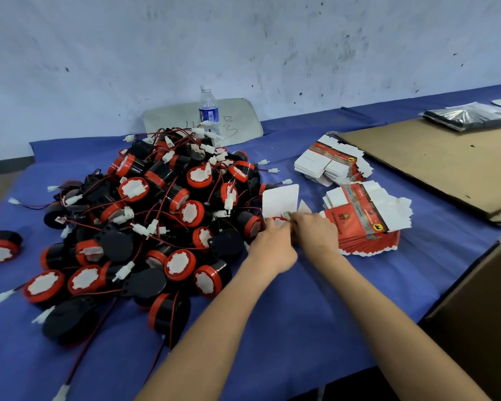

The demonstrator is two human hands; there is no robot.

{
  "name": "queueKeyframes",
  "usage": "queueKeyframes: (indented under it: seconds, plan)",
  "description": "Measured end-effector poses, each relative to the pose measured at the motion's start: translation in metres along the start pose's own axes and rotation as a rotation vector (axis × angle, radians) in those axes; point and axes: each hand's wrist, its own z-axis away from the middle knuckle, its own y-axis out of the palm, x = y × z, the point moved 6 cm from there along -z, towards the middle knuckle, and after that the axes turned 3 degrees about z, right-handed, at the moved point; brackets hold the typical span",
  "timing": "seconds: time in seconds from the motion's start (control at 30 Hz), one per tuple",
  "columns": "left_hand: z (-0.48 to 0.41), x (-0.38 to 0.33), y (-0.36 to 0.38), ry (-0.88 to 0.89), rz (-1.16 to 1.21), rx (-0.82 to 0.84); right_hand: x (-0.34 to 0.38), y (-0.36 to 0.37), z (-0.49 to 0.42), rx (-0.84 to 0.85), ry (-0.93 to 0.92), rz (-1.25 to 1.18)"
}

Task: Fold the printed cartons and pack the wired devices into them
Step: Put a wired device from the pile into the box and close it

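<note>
A big heap of round black-and-red wired devices [145, 224] with white connectors covers the left of the blue table. Two stacks of flat printed cartons lie to the right: a near red stack [368, 224] and a far stack [330, 163]. Between heap and near stack, both hands work on one partly folded carton [281, 199] with its white flap standing up. My left hand [272, 241] grips the carton's left side, where a device's red rim [278, 219] shows at the opening. My right hand [315, 231] grips the right side. The carton's body is mostly hidden by my hands.
A water bottle [209, 111] stands behind the heap by the wall. A lone device [1, 246] lies at the far left. A large cardboard sheet [434, 166] lies at the right, with a plastic bag [466, 118] on it. An open cardboard box [480, 314] stands at the near right.
</note>
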Motion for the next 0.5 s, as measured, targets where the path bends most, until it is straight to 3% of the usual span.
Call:
queueKeyframes:
  seconds: [0.13,0.23,0.33,0.5]
  plan:
    - [-0.007,-0.008,0.003,-0.006,-0.112,0.012,0.0,0.004,0.006,0.158,-0.146,-0.051]
    - [-0.007,-0.007,0.011,-0.032,-0.246,0.035,-0.003,0.0,0.019,0.067,-0.21,-0.044]
    - [-0.008,-0.005,0.015,-0.039,-0.29,0.04,-0.007,-0.002,0.03,-0.03,-0.169,-0.081]
    - [-0.012,-0.01,0.011,-0.043,-0.263,-0.029,0.003,0.019,0.04,0.07,-0.061,-0.041]
